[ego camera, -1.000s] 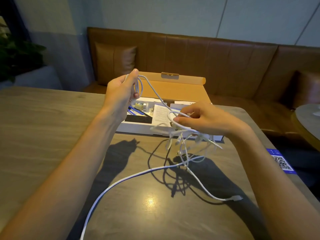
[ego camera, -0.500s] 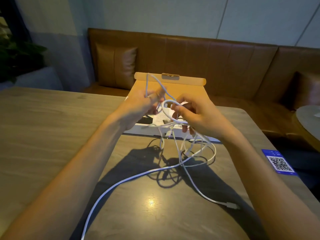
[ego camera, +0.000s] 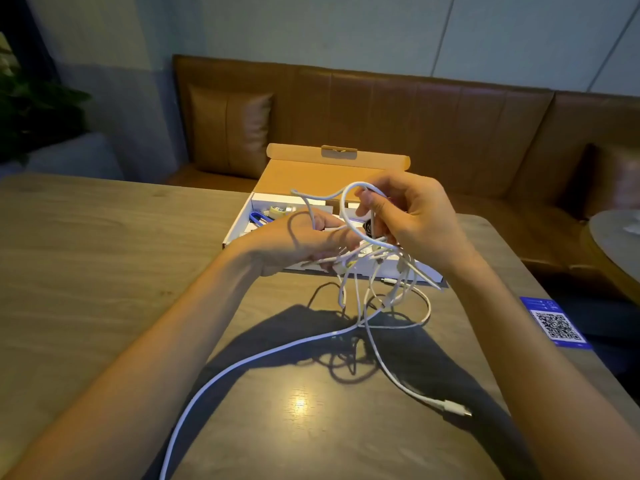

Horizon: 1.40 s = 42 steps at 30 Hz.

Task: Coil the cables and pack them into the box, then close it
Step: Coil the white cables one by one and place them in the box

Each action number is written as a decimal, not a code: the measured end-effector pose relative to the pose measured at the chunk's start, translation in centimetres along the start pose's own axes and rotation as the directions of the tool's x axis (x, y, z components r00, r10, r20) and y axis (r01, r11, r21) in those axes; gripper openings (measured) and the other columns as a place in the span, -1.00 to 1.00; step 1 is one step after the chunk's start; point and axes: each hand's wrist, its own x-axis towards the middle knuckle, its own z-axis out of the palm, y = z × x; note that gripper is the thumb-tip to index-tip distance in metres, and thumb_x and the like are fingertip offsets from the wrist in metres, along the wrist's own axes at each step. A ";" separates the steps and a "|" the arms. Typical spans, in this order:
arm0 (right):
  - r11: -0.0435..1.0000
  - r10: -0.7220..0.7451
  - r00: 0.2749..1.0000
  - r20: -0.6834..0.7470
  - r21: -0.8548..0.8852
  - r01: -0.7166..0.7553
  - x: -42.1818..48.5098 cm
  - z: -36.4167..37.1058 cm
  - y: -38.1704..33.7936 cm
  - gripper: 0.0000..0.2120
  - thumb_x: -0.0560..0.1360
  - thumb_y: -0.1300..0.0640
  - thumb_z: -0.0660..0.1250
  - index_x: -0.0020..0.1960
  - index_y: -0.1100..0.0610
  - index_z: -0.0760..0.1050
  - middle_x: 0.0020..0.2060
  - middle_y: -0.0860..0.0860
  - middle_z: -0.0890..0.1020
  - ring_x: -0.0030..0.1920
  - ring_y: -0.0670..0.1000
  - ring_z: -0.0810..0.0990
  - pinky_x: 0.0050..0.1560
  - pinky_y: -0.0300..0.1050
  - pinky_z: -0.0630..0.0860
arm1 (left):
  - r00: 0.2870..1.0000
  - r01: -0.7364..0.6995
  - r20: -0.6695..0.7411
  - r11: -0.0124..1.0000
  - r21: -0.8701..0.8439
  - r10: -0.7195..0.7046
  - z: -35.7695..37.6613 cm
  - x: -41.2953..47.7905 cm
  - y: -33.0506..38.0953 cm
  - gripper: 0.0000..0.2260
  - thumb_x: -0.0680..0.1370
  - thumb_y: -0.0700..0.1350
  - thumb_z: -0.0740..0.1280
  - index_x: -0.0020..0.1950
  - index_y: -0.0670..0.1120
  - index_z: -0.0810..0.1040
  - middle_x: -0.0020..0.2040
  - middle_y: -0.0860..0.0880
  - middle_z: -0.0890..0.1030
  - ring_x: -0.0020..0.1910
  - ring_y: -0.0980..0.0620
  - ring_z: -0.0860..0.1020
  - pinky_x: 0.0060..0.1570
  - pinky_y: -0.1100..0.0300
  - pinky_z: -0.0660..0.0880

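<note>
Both grips closed on white cables (ego camera: 360, 327), right hand (ego camera: 412, 220) now higher, left hand (ego camera: 298, 240) lower

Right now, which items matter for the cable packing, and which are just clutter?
Job:
white cables
open cardboard box
left hand
right hand

Lying about:
QR-code card
brown cushion
round side table

A brown leather sofa (ego camera: 415, 109) with a cushion (ego camera: 228, 129) stands behind the wooden desk (ego camera: 86, 254). A blue QR-code card (ego camera: 556, 323) lies at its right edge.
</note>
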 end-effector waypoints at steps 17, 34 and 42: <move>0.925 0.373 0.917 0.141 -0.136 -0.355 0.2 -0.2 0.8 -0.67 0.68 -0.04 0.15 -0.04 0.08 0.62 -0.19 0.03 0.66 -0.21 -0.07 0.58 -0.20 -0.16 0.49 | 1.000 0.001 0.024 0.907 -0.420 0.010 -4.8 -1.8 0.1 -0.70 0.48 0.14 0.35 -0.24 -0.08 0.58 -0.46 0.00 0.27 -0.42 0.07 0.35 -0.22 0.22 0.47; 0.876 0.198 0.976 0.097 0.430 -0.220 -0.1 -0.3 -2.5 -0.74 0.64 0.08 0.28 0.29 0.11 0.50 -0.18 0.11 0.64 -0.39 0.03 0.52 -0.45 -0.15 0.52 | 0.987 0.095 -0.106 0.975 -0.202 -0.118 -2.3 -0.2 1.8 -0.68 0.65 0.07 0.25 -0.19 -0.10 0.51 -0.43 -0.01 0.29 -0.39 0.08 0.39 -0.26 0.23 0.44; 0.980 0.092 0.987 -0.132 -0.161 -0.113 0.3 0.7 0.4 -0.85 0.66 0.11 0.25 0.05 0.03 0.61 -0.32 -0.11 0.59 -0.31 -0.12 0.53 -0.29 -0.27 0.44 | 0.999 0.047 0.037 0.783 -0.621 -0.030 -2.0 -0.8 2.3 -0.63 0.68 0.08 0.04 0.00 -0.17 0.47 -0.36 -0.04 0.20 -0.31 0.00 0.12 -0.15 0.19 0.44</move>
